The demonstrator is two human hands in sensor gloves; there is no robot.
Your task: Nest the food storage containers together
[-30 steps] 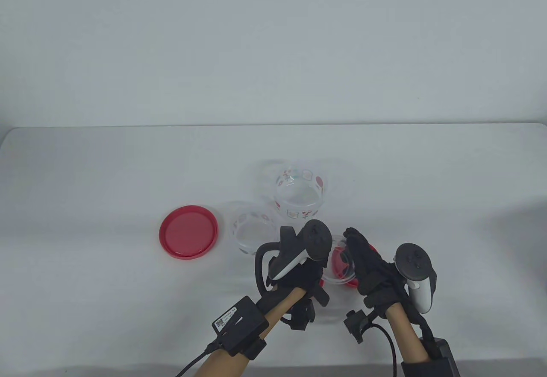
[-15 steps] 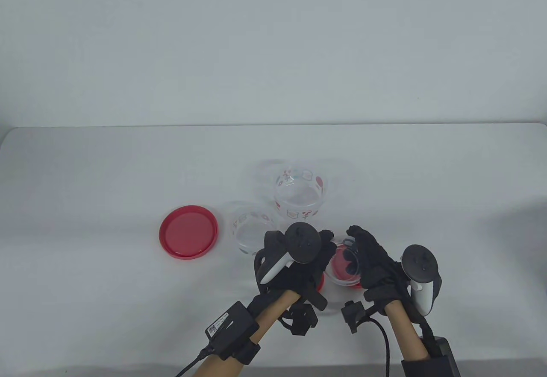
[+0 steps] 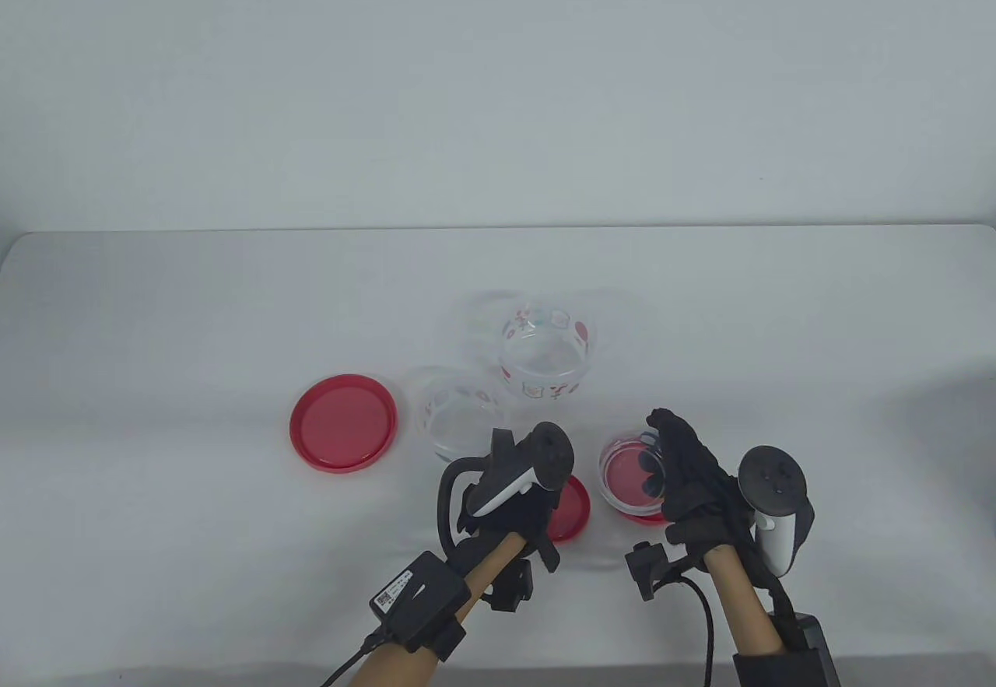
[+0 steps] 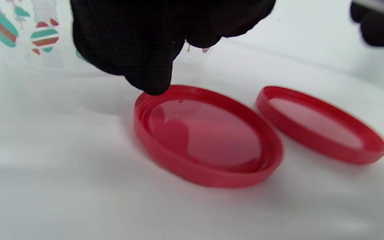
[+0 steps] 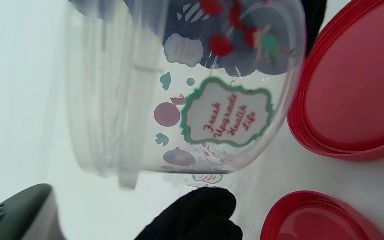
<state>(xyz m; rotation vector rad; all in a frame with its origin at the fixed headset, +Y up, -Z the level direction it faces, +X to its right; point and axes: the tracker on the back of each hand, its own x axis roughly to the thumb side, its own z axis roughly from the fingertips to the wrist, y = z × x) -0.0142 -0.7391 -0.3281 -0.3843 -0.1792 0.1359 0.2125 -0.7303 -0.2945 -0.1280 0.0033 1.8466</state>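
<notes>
Table view, lower centre: your right hand [image 3: 689, 477] grips a small clear tub [image 3: 632, 477], fingers curled round its wall, holding it tilted above a red lid [image 5: 352, 83]. Your left hand [image 3: 513, 504], just left of it, touches the rim of a second red lid [image 4: 207, 135] with a fingertip [image 4: 153, 85]; how far the other fingers are closed you cannot tell. A medium tub [image 3: 459, 422] and a large tub [image 3: 545, 356] stand above the hands. A third, larger lid [image 3: 342, 422] lies at centre left on the table [image 3: 156, 329].
</notes>
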